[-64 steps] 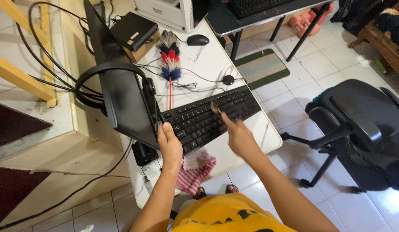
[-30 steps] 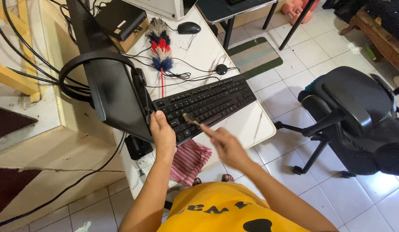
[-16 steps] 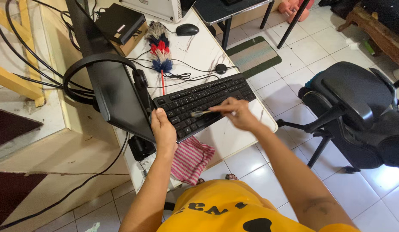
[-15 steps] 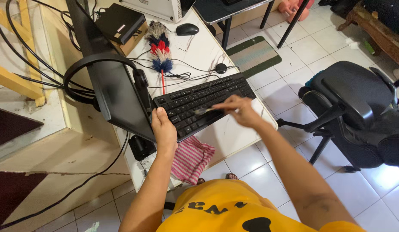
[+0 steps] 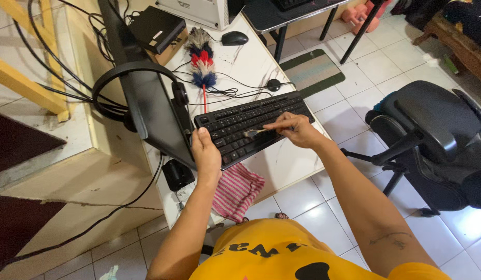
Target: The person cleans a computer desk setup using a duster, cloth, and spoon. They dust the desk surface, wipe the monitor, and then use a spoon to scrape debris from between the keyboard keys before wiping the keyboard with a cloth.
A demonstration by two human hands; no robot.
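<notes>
Keyboard [image 5: 253, 125], black and full-sized, lies slantwise on the white marbled desk [image 5: 287, 166] at the centre of the frame, its lower left corner lifted and gripped by the left hand [image 5: 206, 154], whose fingers wrap over the edge with the thumb on the keys. Just right of that, the right hand [image 5: 297, 129] is closed around the handle of a small brush [image 5: 255, 133], pinching it so the bristle tip touches the middle rows of keys. Close against the keyboard's left end stands a dark monitor [image 5: 152, 111], seen from above, with a black headset [image 5: 134, 85] hooked over its top edge. Above the keyboard, toward the upper middle, a feather duster [image 5: 202, 57] with red, white and blue plumes lies on the desk among thin black cables, and a black mouse [image 5: 234, 38] sits further up. Below the keyboard a red-and-white striped cloth [image 5: 236, 190] hangs over the desk's near edge. At the right of the frame a black office chair [image 5: 432, 140] stands on the white tiled floor, well apart from the desk
</notes>
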